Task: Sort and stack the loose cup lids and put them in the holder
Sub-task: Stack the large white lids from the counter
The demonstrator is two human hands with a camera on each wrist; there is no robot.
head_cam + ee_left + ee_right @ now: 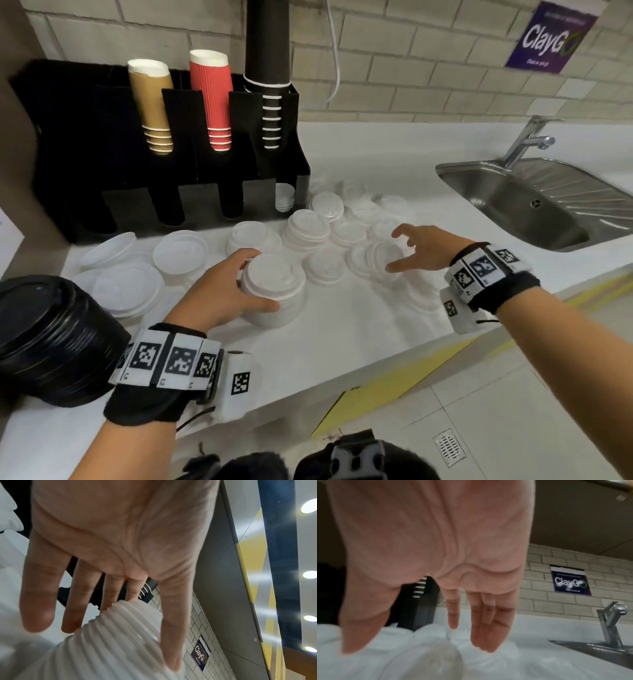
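Loose white cup lids (329, 263) lie scattered and in low piles across the white counter. My left hand (260, 281) grips a tall stack of white lids (274, 291) standing on the counter. Its thumb (171, 635) is on the near side of the ribbed stack (106, 649), and its fingers are on the far side. My right hand (392, 251) hovers open, fingers spread, just over a small pile of lids (380, 257). Its fingers (481, 628) point down at blurred lids (428, 655). The black holder (137, 178) stands at the back left. Its rightmost lower slot (284, 198) holds some white lids.
Brown, red and black cup stacks (212, 102) stand in the holder's upper slots. A thick stack of black lids (51, 335) sits at the near left. A steel sink (534, 202) with a tap (527, 140) lies to the right. The counter's front edge runs under my wrists.
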